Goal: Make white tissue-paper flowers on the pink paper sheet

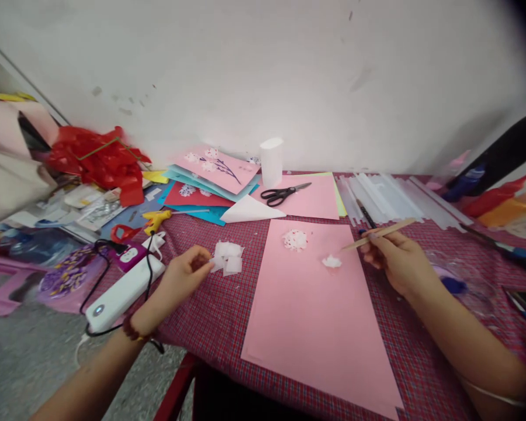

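My right hand (388, 254) grips a flat wooden stick (355, 242), its tip pointing left above a small white dab (332, 262) on the pink paper (315, 327). A dark slim brush or pen (366, 213) shows right behind these fingers; whether the hand holds it too, I cannot tell. My left hand (186, 272) has thumb and forefinger pinched at the edge of a small white tissue square (218, 264), beside several more squares (233, 265) on the checked cloth. A round white tissue blossom with red specks (295, 240) sits on the upper left of the pink paper.
Black scissors (280, 195), a white paper roll (271, 162) and flower cards (214, 166) stand or lie at the back. Glue sticks (386, 199) lie back right. Left are a yellow glue gun (156, 221), a white power strip (123, 295) and its cables.
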{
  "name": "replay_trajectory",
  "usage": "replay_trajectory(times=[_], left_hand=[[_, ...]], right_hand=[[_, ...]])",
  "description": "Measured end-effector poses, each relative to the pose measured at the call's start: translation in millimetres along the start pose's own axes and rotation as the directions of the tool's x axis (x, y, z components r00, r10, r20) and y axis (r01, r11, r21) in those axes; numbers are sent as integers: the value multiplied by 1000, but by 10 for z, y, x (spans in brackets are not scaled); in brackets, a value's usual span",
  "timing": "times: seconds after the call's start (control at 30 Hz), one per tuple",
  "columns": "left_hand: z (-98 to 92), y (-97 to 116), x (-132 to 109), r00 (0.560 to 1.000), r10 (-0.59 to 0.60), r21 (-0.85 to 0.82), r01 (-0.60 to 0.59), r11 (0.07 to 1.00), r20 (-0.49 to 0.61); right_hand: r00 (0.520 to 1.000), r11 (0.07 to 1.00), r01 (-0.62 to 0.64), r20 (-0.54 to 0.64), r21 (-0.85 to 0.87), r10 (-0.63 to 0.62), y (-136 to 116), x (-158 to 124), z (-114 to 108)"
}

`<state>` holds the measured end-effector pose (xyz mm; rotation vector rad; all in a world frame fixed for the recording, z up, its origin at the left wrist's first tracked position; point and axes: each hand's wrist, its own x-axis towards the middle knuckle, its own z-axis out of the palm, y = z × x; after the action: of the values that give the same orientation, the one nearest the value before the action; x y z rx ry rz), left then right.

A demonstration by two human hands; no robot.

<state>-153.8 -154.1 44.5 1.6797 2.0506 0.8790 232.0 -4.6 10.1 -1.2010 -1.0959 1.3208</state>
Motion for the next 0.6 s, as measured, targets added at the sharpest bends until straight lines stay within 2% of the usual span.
replay_trajectory(times=[0.07, 0.17, 0.37, 0.6], left_hand=[[134, 26, 61, 994, 81, 83, -87, 993, 73], [276, 69, 191, 982, 139, 171, -161, 972, 131], [328, 33, 356, 955, 158, 181, -207, 962, 253], [291, 66, 354, 968, 145, 175, -183, 967, 206]], right_hand=[[1000, 1000, 3, 4, 0, -3, 17, -13, 20], [1000, 1000, -6, 3, -12, 6, 33, -40, 49], [1000, 1000, 13, -3, -27, -13, 17, -69, 53], [999, 999, 40, 3, -33, -40, 5, -65, 40]])
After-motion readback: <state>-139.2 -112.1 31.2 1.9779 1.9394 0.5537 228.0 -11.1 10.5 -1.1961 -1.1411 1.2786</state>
